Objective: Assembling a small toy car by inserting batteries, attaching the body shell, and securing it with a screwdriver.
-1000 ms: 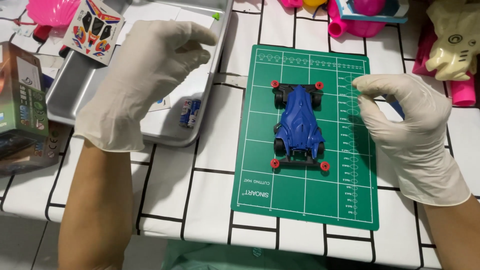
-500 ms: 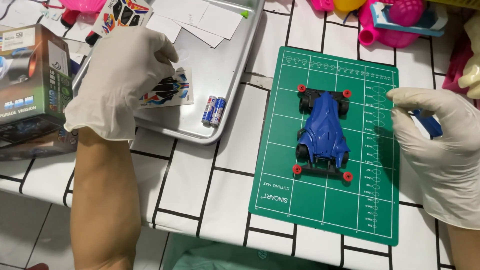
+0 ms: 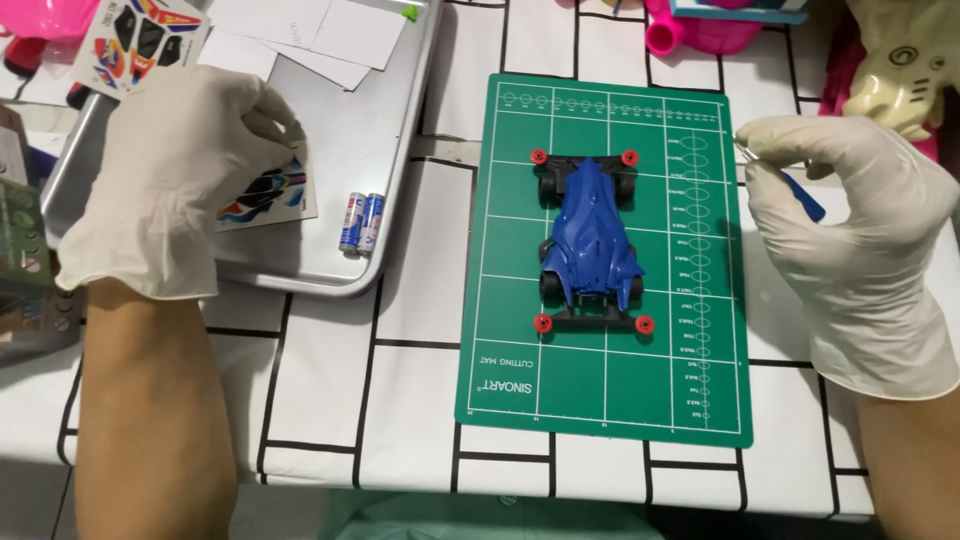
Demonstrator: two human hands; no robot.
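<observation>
Nearest to the camera, the two bare forearms come up from the bottom edge, and between them lies the green cutting mat (image 3: 600, 390) on a white table (image 3: 400, 390) with a pattern of black lines. On the mat stands the blue model car (image 3: 590, 245), upright on its black wheels, with small red rollers at its four corners. No hand touches the car; it sits near the middle of the mat, well apart from both gloves.

The left hand (image 3: 165, 185), in a white glove, rests on the metal tray (image 3: 370, 130), and its fingers press on a small sticker sheet (image 3: 275, 195). Whether they pinch the sheet or only lie flat on it, the picture does not show. Just beside the sheet lie two small batteries (image 3: 360, 222), side by side.

The right hand (image 3: 850, 235), also gloved, is closed around a thin blue-handled tool (image 3: 805, 197), pinched between thumb and fingers beside the right edge of the mat.

A likely risk is that the batteries roll if the tray is pushed, because they are round and loose. The thin sticker may also cling to the glove and bend.

Farther away, white papers (image 3: 340, 35) and another sticker sheet (image 3: 135, 40) lie at the top of the tray. Pink plastic toys (image 3: 700, 30) and a pale yellow toy (image 3: 900, 70) stand behind the mat. At the left edge a printed box (image 3: 25, 250) is partly visible.
</observation>
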